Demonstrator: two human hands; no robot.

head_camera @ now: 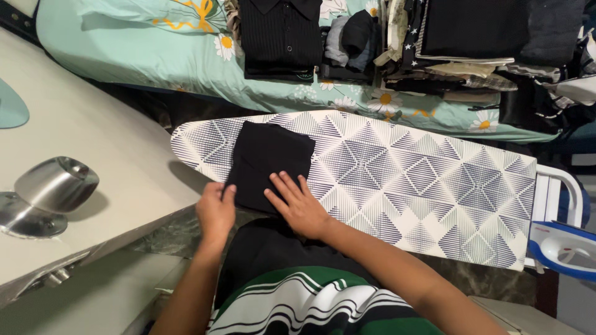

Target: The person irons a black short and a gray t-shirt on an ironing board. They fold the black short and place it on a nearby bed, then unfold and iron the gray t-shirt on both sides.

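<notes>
A folded black garment (268,162) lies on the left part of an ironing board (422,180) with a blue-and-white geometric cover. My left hand (216,212) grips the garment's near left edge, fingers curled over it. My right hand (297,203) rests flat on the garment's near right corner, fingers spread. Below my arms I see my own black, green and white striped top.
A blue-and-white iron (564,247) sits on the rest at the board's right end. A bed (155,56) with a mint floral sheet lies beyond, holding stacks of folded clothes (282,37). A beige table (99,142) with a shiny metal object (49,189) stands at left.
</notes>
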